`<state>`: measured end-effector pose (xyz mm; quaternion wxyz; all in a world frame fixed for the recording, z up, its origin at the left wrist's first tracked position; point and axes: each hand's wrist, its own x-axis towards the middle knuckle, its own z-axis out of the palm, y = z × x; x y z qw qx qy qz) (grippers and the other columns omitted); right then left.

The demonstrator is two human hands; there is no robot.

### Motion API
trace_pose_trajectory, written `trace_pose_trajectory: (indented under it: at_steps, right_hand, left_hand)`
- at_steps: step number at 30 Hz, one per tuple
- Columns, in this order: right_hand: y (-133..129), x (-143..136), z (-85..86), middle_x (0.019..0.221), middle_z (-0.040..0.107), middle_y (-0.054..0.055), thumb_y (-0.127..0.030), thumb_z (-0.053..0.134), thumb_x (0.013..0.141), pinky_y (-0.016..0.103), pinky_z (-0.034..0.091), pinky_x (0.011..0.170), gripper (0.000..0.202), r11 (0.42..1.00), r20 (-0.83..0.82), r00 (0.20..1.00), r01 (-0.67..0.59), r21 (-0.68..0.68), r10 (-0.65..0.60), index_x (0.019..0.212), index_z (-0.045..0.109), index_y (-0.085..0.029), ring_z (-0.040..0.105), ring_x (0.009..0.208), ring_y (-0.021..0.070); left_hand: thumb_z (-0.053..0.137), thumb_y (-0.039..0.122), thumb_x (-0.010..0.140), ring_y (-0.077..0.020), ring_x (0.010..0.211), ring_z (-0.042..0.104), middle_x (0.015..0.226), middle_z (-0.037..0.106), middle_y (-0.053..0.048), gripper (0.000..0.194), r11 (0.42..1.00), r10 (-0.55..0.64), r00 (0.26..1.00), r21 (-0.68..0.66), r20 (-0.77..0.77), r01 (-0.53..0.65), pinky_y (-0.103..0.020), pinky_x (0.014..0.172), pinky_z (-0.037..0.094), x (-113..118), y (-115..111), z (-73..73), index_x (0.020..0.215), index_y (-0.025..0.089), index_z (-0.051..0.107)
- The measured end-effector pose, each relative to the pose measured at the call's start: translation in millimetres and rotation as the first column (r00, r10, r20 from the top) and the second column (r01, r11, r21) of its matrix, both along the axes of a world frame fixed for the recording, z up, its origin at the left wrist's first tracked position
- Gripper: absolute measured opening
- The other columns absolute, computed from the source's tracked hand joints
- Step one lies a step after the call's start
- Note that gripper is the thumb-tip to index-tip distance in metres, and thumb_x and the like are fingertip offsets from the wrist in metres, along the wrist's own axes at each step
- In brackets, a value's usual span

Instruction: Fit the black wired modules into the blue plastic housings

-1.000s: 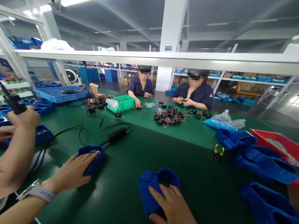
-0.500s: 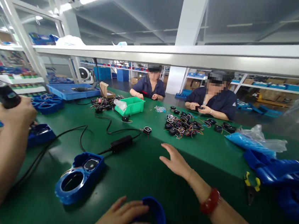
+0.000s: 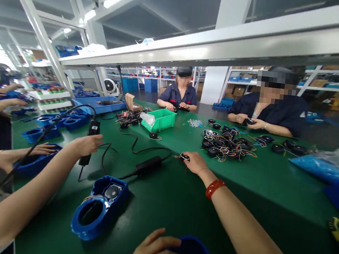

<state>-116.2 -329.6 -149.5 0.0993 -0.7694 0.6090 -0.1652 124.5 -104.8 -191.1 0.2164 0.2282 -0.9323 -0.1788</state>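
Note:
At the bottom edge my left hand (image 3: 158, 253) holds a blue plastic housing (image 3: 200, 251), its fingers curled over the near side; much of that housing is cut off by the frame. My right hand (image 3: 195, 163) reaches forward, fingers closed on a small black motor (image 3: 185, 157) with thin wires, which rests at the table. Left of my hands lies another blue housing (image 3: 100, 208) with a round opening and a metal-framed motor (image 3: 112, 192) seated in it. Behind the right hand is a heap of black wired motors (image 3: 225, 143).
A black cable with an inline box (image 3: 149, 166) crosses the green table (image 3: 162, 199). At left, a co-worker's hand (image 3: 87, 144) grips a black power tool (image 3: 91, 135). A green bin (image 3: 161, 120), a blue bag (image 3: 329, 166) and yellow-handled pliers (image 3: 336, 229) lie around. Two people sit opposite.
My right hand has moved forward and closed on the small motor. My left hand stays at the housing. The co-worker's power tool has come lower and to the right. The view has shifted.

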Motion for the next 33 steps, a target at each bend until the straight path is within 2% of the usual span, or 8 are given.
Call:
trace_pose_trajectory:
  at_steps: [6, 11, 18, 21, 24, 29, 31, 33]
  right_hand:
    - [122, -47, 4.5, 0.107, 0.065, 0.007, -0.023, 0.059, 0.085, 0.034, 0.044, 0.091, 0.020, 1.000, 0.069, 0.998, -0.001, -0.022, 0.002, 0.104, 0.065, -0.020, 0.059, 0.101, 0.0211]
    - [213, -52, 44.4, 0.108, 0.064, 0.006, -0.031, 0.059, 0.086, 0.035, 0.045, 0.091, 0.024, 0.994, 0.193, 0.981, 0.008, -0.107, 0.013, 0.107, 0.061, -0.020, 0.059, 0.101, 0.0209]
    - [291, -28, 100.7, 0.104, 0.063, 0.006, -0.031, 0.060, 0.085, 0.040, 0.048, 0.087, 0.021, 0.952, 0.309, 0.940, -0.044, -0.303, 0.141, 0.104, 0.059, -0.024, 0.059, 0.099, 0.0230]
    - [307, -42, 99.5, 0.106, 0.064, 0.006, -0.035, 0.059, 0.085, 0.042, 0.047, 0.089, 0.023, 0.937, 0.254, 0.962, -0.004, -0.349, 0.099, 0.106, 0.060, -0.025, 0.059, 0.100, 0.0242]
    - [319, -66, 90.5, 0.107, 0.064, 0.007, -0.042, 0.058, 0.086, 0.043, 0.048, 0.091, 0.027, 0.913, 0.256, 0.966, 0.130, -0.387, -0.029, 0.106, 0.061, -0.025, 0.059, 0.100, 0.0248]
    - [336, -97, 78.0, 0.110, 0.065, 0.007, -0.057, 0.059, 0.080, 0.044, 0.050, 0.091, 0.044, 0.910, 0.380, 0.903, 0.314, -0.270, -0.199, 0.109, 0.062, -0.024, 0.062, 0.098, 0.0262]
    - [342, -103, 78.7, 0.110, 0.065, 0.008, -0.061, 0.060, 0.077, 0.047, 0.049, 0.092, 0.049, 0.902, 0.422, 0.876, 0.356, -0.244, -0.232, 0.109, 0.062, -0.024, 0.063, 0.097, 0.0273]
    - [348, -106, 82.8, 0.111, 0.065, 0.007, -0.065, 0.061, 0.074, 0.049, 0.049, 0.093, 0.053, 0.893, 0.455, 0.856, 0.383, -0.238, -0.246, 0.109, 0.063, -0.025, 0.063, 0.098, 0.0282]
  left_hand:
    - [0.054, 0.050, 0.088, -0.0259, 0.121, 0.050, 0.127, 0.056, -0.010, 0.040, 0.963, 0.055, 0.974, 0.268, -0.222, 0.007, -0.040, 0.101, 0.043, -23, 38, 47.8, 0.119, 0.023, 0.055]
    - [0.050, 0.044, 0.092, -0.0262, 0.134, 0.032, 0.143, 0.033, -0.014, 0.055, 0.880, 0.379, 0.824, 0.439, -0.420, -0.182, -0.048, 0.110, 0.031, -56, 43, 84.9, 0.139, 0.022, 0.030]
    - [0.045, 0.024, 0.093, -0.0165, 0.085, 0.055, 0.089, 0.056, -0.003, 0.031, 0.939, 0.240, 0.859, 0.332, -0.451, -0.089, -0.032, 0.081, 0.047, -85, 21, 121.9, 0.124, 0.019, 0.048]
    - [0.047, 0.028, 0.093, -0.0158, 0.089, 0.058, 0.100, 0.059, -0.006, 0.054, 0.888, 0.120, 0.887, 0.447, -0.446, 0.105, -0.031, 0.085, 0.048, -66, 34, 122.1, 0.142, 0.020, 0.026]
    - [0.072, 0.040, 0.075, -0.0305, 0.129, 0.040, 0.142, 0.039, -0.016, 0.101, 0.916, -0.095, 0.986, 0.374, -0.140, 0.142, -0.051, 0.109, 0.028, -44, 54, 106.6, 0.149, 0.022, 0.007]
    - [0.080, 0.031, 0.065, -0.0348, 0.126, 0.041, 0.137, 0.044, -0.015, 0.089, 0.979, -0.148, 0.962, 0.169, 0.228, 0.111, -0.057, 0.108, 0.025, -30, 70, 96.2, 0.141, 0.025, 0.035]
    - [0.077, 0.039, 0.067, -0.0309, 0.114, 0.051, 0.129, 0.051, -0.013, 0.080, 0.917, -0.162, 0.983, 0.381, 0.085, 0.119, -0.049, 0.100, 0.038, -30, 65, 105.3, 0.137, 0.024, 0.041]
    - [0.067, 0.054, 0.073, -0.0266, 0.101, 0.058, 0.120, 0.056, -0.012, 0.072, 0.692, -0.067, 0.991, 0.710, -0.118, 0.131, -0.043, 0.088, 0.048, -35, 53, 112.1, 0.133, 0.022, 0.044]
